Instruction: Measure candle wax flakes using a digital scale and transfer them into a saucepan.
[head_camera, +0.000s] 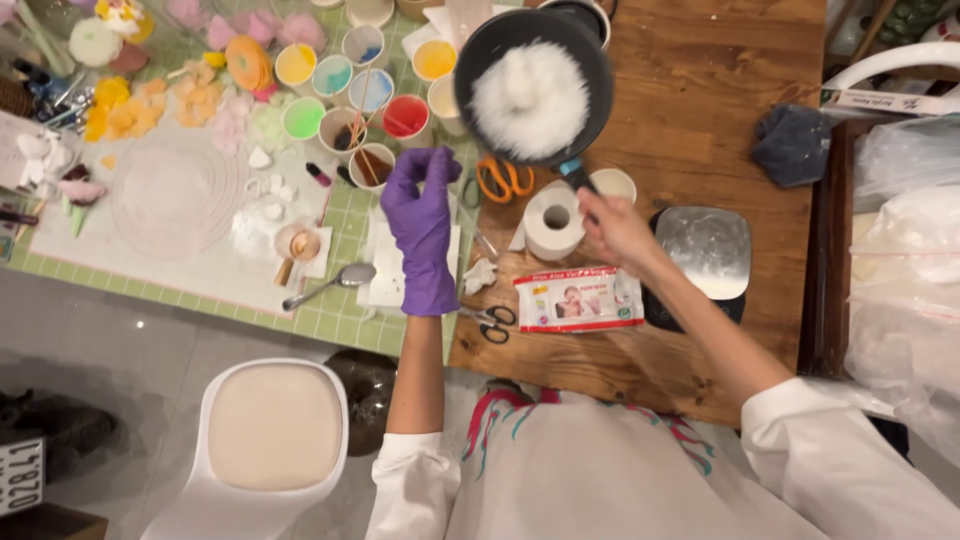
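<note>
Wooden table (700, 110) carried a black pan (540, 80) of white flakes, lifted clear by its handle in the bare right hand (612, 228), clenched on it. Gloved left hand (422, 232) hovered above the green grid mat (340, 310), fingertips pinched; contents unclear. Paint cups (345, 95) clustered beside.

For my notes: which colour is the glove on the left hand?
Purple glove, clearest in the head view.

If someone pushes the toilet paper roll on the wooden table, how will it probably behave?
The toilet paper roll stands on its end, so it would probably slide, not roll. It looks light and soft, so it may tip easily. The right hand is beside it.
</note>
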